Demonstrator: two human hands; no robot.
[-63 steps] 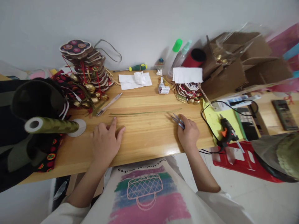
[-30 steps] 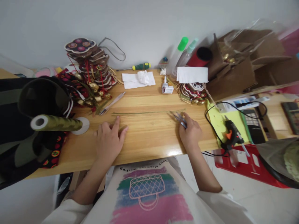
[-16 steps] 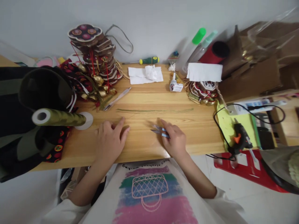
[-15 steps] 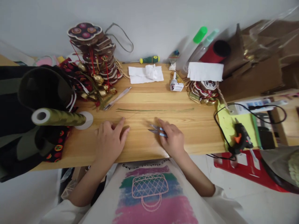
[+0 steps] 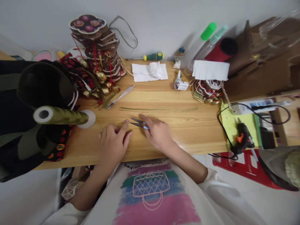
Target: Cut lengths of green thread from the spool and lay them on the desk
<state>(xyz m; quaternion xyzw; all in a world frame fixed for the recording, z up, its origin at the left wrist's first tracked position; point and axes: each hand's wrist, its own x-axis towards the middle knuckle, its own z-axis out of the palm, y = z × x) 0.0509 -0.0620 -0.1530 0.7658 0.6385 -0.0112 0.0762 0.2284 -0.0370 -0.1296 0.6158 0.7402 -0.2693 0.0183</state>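
My right hand [image 5: 158, 132] grips small thread snips [image 5: 138, 123]. Their two pointed blades are parted and aim left, close to my left index fingertip. My left hand [image 5: 114, 140] rests on the wooden table [image 5: 150, 93], index finger and thumb apart, the other fingers curled. Any fine thread under that fingertip is too small to make out. Just beyond both hands, thin green cords [image 5: 142, 109] lie stretched sideways across the wood.
At left stand a green ribbon roll [image 5: 63, 115] and stacked flower-shaped ornaments [image 5: 93, 40] with bells. Behind are a pen [image 5: 120, 97], a screwdriver [image 5: 150, 57], white tissue [image 5: 150, 72] and a small glue bottle [image 5: 179, 82]. A glue gun [image 5: 243, 137] with its black cable lies right.
My right hand has moved left with the snips, bringing the blades near my left fingertip. My left hand keeps its place on the table; the view has shifted slightly.
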